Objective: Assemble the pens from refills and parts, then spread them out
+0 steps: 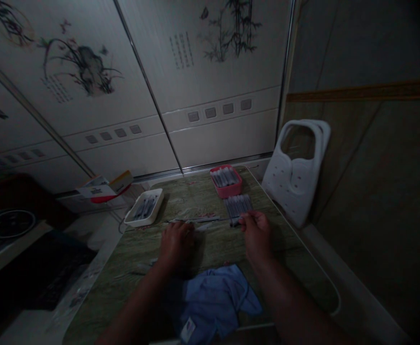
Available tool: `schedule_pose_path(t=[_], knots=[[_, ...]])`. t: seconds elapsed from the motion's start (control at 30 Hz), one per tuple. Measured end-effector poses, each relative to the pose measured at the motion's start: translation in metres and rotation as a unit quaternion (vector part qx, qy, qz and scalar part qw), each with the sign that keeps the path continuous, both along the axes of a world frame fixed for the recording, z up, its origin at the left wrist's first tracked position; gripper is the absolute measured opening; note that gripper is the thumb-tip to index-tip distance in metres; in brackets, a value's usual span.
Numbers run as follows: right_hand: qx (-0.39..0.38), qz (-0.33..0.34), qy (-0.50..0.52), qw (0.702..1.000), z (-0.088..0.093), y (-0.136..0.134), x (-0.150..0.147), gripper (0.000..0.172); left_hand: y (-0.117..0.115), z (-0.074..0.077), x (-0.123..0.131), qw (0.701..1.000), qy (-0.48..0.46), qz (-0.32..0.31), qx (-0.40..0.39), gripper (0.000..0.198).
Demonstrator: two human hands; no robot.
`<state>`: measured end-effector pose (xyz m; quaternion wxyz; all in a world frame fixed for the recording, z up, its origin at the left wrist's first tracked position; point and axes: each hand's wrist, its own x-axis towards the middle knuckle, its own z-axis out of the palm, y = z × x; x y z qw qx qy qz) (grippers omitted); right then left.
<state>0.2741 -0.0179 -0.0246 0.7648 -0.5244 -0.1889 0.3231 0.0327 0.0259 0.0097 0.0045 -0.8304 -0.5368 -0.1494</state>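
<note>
My right hand (256, 232) is closed in a pinch at the lower right end of a neat row of slim pen-like sticks (238, 207). What its fingertips grip, if anything, is too dark to make out. My left hand (177, 239) rests low over the table with fingers curled, and its fingertips are partly hidden. Just beyond it lie a few loose sticks (206, 219) and a pale, flat piece (203, 227). Behind the row, a pink basket (230, 192) holds many similar sticks. A white tray (141, 222) at the left contains darker ones.
A blue cloth (213, 299) with a small label lies crumpled between my forearms on the green marbled table (289, 268). More thin pieces (143, 268) lie left of my left forearm. A folded white chair (296, 167) leans at the right; papers and a red stool (104, 198) stand beyond the tray.
</note>
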Motion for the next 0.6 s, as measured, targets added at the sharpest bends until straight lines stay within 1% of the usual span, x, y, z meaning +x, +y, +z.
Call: schedule_pose_path(t=[0.13, 0.3, 0.4, 0.6], knots=[[0.003, 0.014, -0.004, 1.0, 0.0, -0.001, -0.003, 0.025, -0.003, 0.001, -0.011, 1.0, 0.008, 0.009, 0.007, 0.021], [-0.001, 0.022, -0.019, 1.0, -0.001, 0.0, -0.005, 0.026, -0.006, 0.003, -0.014, 1.0, 0.0, -0.006, 0.008, 0.02], [-0.001, 0.027, -0.02, 0.999, -0.002, 0.0, -0.006, 0.027, -0.006, 0.001, -0.015, 1.0, -0.001, -0.018, 0.012, 0.02], [0.002, 0.023, -0.019, 1.0, -0.004, 0.001, -0.007, 0.028, -0.005, -0.003, -0.017, 1.0, -0.004, -0.018, 0.016, 0.021]])
